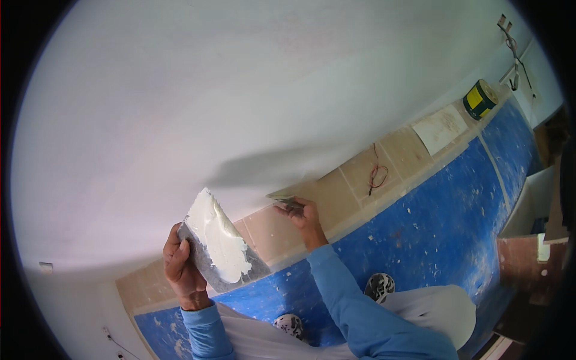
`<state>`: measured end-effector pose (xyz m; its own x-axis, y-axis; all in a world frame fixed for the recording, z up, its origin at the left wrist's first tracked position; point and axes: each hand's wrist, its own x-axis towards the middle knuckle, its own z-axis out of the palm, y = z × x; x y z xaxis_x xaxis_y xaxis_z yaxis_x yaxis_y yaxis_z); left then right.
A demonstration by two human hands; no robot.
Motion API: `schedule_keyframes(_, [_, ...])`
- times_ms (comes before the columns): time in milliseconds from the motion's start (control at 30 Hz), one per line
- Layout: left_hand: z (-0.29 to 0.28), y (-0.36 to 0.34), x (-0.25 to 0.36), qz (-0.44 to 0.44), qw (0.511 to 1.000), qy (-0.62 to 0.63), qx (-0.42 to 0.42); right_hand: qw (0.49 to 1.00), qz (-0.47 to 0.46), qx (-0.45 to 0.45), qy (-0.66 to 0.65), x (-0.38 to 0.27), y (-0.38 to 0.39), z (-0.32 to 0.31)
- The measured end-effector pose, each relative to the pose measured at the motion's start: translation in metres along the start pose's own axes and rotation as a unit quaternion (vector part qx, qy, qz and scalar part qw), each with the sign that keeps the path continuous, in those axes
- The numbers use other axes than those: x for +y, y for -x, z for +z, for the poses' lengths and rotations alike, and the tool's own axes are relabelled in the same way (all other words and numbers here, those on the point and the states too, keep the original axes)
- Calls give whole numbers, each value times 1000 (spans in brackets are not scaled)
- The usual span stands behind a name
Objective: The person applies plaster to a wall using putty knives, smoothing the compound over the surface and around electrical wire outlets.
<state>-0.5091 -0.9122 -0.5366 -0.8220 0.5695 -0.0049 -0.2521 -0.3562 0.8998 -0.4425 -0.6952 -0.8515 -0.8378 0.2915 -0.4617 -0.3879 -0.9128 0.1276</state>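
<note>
My left hand (pixel 181 267) grips the edge of a flat grey plate (pixel 257 271), thumb on top. A thick, uneven heap of white putty (pixel 223 243) covers much of the plate. Further right, my right hand (pixel 307 219) is closed round a small flat putty knife (pixel 281 197), held close to the lower part of the white wall (pixel 288 90). Whether its blade touches the wall I cannot tell. The wall looks smooth, and a soft shadow falls on it above the knife.
Beige floor tiles (pixel 327 195) run along the wall, beside spattered blue sheeting (pixel 432 240). A coil of thin wire (pixel 378 177), a stained white board (pixel 440 129) and a dark green and yellow can (pixel 479 100) lie along the tiles. Wires (pixel 515 51) hang at far right; a brown box (pixel 531 264) stands right.
</note>
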Motion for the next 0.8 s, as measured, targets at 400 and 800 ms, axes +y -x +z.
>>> schedule_keyframes(400, [15,-1,-4,11,999,-39,8,995,-93,25,-37,-64,9,16])
schedule_keyframes(800, [28,-5,-6,12,998,-54,-33,988,-154,14,-2,-158,18,40])
